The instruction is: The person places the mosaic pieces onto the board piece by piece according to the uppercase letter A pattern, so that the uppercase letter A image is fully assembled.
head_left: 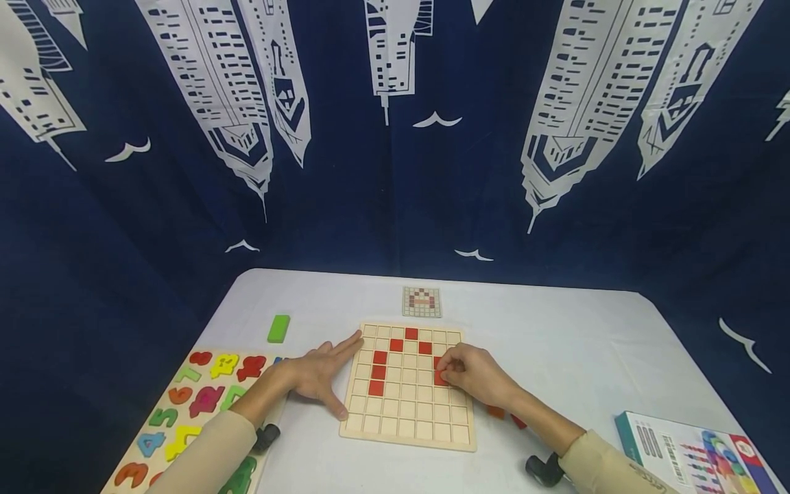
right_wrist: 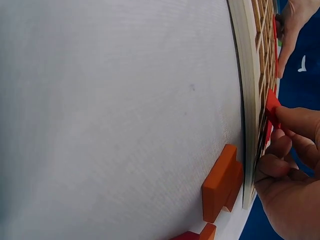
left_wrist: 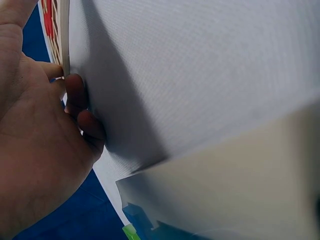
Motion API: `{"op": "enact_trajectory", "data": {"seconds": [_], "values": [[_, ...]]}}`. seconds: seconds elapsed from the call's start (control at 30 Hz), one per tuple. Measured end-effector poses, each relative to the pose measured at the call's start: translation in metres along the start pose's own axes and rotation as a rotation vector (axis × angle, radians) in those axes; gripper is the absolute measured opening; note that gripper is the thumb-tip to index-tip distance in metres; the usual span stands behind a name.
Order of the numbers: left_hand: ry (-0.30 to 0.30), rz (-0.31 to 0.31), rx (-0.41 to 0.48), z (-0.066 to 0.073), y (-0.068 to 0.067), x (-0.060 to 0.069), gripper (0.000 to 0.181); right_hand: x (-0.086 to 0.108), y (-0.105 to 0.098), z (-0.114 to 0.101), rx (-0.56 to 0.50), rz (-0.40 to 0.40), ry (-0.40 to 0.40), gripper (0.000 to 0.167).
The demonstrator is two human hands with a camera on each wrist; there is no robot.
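A square wooden grid board (head_left: 407, 412) lies on the white table, with red square tiles (head_left: 378, 372) set in several cells in an arch-like pattern. My left hand (head_left: 315, 374) is spread at the board's left side, its thumb and fingertips touching the edge. At the right side of the grid, my right hand (head_left: 478, 374) pinches a red square tile (right_wrist: 272, 106) between thumb and fingers, tilted over the cells. Those fingers partly hide the red cells there. A small pattern card (head_left: 422, 302) behind the board shows a similar grid.
Orange blocks (right_wrist: 220, 182) and a red piece (head_left: 518, 421) lie by the board's right edge, under the right forearm. At left sit a number puzzle board (head_left: 206, 377) and a green block (head_left: 279, 328). A printed box (head_left: 691, 453) lies at the front right.
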State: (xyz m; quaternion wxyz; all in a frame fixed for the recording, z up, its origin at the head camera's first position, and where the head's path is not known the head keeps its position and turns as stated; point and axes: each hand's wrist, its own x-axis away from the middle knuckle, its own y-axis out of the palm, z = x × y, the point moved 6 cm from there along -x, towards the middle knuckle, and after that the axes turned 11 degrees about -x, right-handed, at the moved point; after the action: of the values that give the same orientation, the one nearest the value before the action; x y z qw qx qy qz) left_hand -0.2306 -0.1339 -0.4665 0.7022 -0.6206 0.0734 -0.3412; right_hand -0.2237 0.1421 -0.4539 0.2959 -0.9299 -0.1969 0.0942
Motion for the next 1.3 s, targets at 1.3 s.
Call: {"op": "enact_trajectory", "data": {"seconds": [1.3], "values": [[0.021,0.014,0.002,-0.0005,0.0023,-0.0011,0.137,-0.0016,0.0002,0.0009,0.060,-0.031,-0.008,0.007]]}}
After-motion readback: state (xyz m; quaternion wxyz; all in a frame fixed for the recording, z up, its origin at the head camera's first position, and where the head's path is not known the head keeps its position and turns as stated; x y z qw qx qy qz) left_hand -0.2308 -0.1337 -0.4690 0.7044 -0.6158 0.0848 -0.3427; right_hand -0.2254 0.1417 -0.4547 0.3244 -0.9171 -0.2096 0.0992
